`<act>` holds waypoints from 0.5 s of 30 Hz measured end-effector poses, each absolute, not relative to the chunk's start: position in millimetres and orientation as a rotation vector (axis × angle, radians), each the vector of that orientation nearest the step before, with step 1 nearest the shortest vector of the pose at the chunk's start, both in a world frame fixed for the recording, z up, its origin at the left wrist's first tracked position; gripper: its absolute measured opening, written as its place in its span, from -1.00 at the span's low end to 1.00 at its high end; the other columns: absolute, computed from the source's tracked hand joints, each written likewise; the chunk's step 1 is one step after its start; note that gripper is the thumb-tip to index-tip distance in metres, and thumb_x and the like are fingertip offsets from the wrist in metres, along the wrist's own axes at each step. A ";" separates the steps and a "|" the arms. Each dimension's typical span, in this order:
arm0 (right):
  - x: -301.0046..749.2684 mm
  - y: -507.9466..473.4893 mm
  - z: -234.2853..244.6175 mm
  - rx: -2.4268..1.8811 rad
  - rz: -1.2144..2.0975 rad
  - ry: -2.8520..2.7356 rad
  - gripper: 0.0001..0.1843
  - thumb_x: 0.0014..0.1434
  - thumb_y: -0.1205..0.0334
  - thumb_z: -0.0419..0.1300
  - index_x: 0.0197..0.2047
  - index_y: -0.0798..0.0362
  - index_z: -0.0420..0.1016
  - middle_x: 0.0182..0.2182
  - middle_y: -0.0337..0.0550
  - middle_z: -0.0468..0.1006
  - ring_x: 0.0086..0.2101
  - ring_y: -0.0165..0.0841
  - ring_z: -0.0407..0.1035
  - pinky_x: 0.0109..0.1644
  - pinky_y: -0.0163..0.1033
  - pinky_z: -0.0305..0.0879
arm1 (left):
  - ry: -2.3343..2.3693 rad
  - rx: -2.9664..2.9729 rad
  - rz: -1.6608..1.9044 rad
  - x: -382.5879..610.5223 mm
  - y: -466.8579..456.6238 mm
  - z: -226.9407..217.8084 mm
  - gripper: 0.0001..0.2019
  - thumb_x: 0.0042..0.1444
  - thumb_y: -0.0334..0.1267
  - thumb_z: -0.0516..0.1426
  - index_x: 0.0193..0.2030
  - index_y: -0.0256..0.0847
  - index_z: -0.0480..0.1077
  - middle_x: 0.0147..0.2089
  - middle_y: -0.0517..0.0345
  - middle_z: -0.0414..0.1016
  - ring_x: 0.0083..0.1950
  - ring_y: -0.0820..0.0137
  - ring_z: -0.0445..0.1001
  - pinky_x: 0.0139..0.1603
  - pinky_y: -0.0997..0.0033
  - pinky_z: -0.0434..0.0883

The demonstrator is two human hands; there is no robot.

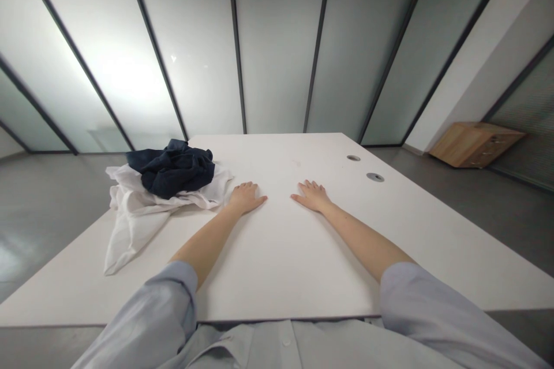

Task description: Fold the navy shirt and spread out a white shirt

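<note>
My left hand (245, 198) and right hand (313, 196) lie palms-down on the table (294, 265), fingers spread, gripping nothing. Navy cloth (175, 168) bunched atop white cloth (141, 219) (both crumpled) by the left edge. Likely light, limp; I'd take white by its near tip.

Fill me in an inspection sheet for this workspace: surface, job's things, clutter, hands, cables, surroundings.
Surface: white table, two grommets toward its right edge.
Job's things: navy cloth, crumpled, on top of white cloth, at the table's left.
Clutter: nothing seen.
Hands: left hand and right hand open, palm down on the table, holding nothing.
Cables: nothing seen.
Surroundings: frosted panels ahead, wooden cabinet at right, grey floor.
</note>
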State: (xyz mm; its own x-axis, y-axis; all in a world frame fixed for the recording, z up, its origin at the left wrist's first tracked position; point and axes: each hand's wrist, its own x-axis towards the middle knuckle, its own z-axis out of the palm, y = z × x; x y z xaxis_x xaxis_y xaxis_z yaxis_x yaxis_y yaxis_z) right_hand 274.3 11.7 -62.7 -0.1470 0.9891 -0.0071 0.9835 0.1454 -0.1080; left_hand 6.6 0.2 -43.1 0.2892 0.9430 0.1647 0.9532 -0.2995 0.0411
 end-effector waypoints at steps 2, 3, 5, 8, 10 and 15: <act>273.4 10.0 -60.5 -2.007 0.133 -2.328 -0.17 0.21 -0.36 -0.14 0.35 0.01 0.14 0.37 0.13 0.00 0.32 0.08 -0.12 0.28 0.21 -0.16 | -1.818 -2.381 -0.342 5.3 1.0 -37.9 -0.47 0.16 0.07 0.04 0.18 -0.18 0.31 0.27 -0.12 0.30 0.28 0.08 0.23 0.21 0.09 0.23; 272.8 9.0 -59.3 -2.006 0.130 -2.329 -0.18 0.21 -0.36 -0.14 0.35 0.01 0.15 0.37 0.13 0.00 0.32 0.08 -0.12 0.28 0.21 -0.16 | -1.831 -2.316 -0.405 3.8 1.8 -33.8 -0.46 0.15 0.04 0.05 0.21 -0.18 0.28 0.32 -0.11 0.23 0.32 0.08 0.18 0.23 0.10 0.22; 272.0 7.1 -57.2 -2.004 0.122 -2.331 -0.19 0.22 -0.34 -0.13 0.34 0.01 0.16 0.37 0.13 0.02 0.31 0.08 -0.10 0.28 0.20 -0.14 | -1.874 -2.160 -0.541 -1.6 3.7 -21.7 -0.44 0.15 -0.01 0.06 0.25 -0.18 0.23 0.40 -0.11 0.09 0.38 0.07 0.06 0.27 0.08 0.17; 271.4 5.8 -55.7 -2.010 0.112 -2.337 -0.19 0.22 -0.32 -0.13 0.34 0.03 0.15 0.36 0.14 0.02 0.31 0.08 -0.09 0.28 0.19 -0.13 | -1.915 -1.932 -0.698 -18.9 7.9 6.9 -0.40 0.14 -0.04 0.08 0.29 -0.19 0.18 0.44 -0.12 -0.04 0.44 0.02 -0.08 0.33 0.01 0.05; 271.4 5.9 -56.0 -2.013 0.106 -2.342 -0.19 0.23 -0.32 -0.13 0.34 0.04 0.15 0.36 0.14 0.02 0.31 0.09 -0.10 0.28 0.20 -0.13 | -1.933 -1.839 -0.710 -38.5 13.0 29.3 -0.37 0.12 -0.03 0.09 0.31 -0.19 0.15 0.45 -0.14 -0.07 0.45 -0.01 -0.14 0.36 -0.07 -0.05; 270.7 5.9 -56.3 -2.028 0.097 -2.345 -0.20 0.23 -0.31 -0.14 0.34 0.04 0.15 0.37 0.14 0.01 0.31 0.09 -0.10 0.28 0.21 -0.13 | -2.236 -1.673 -0.466 -106.8 30.6 66.9 -0.22 -0.02 0.10 0.16 0.32 -0.20 0.14 0.44 -0.30 -0.07 0.42 -0.24 -0.17 0.23 -0.43 -0.07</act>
